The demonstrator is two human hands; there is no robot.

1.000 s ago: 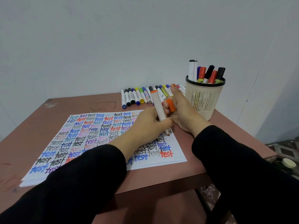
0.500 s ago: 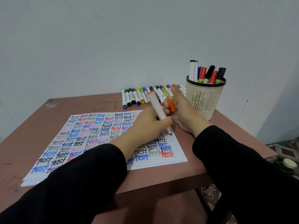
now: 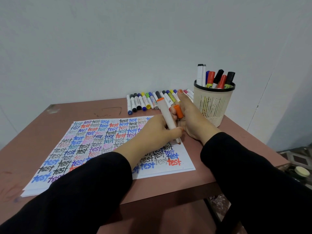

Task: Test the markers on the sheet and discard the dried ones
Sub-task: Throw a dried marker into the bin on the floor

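Brown table point(image 3: 104, 108), plain, perhaps greyish wall point(image 3: 118, 39)

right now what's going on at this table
The left hand grips an uncapped orange marker, tip down on the sheet near its right edge; the sheet is covered in the word test. The right hand holds the orange cap beside it. A row of markers lies behind, and more stand in a cup.

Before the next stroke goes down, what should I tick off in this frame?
1. Cap off: ok, the orange cap is held in the right hand.
2. Grip: ok, the left hand holds the marker.
3. Tip over the sheet: ok, near its right edge.
4. Tip touching paper: cannot tell.
5. Ink flowing: cannot tell, no fresh mark shows at the tip.
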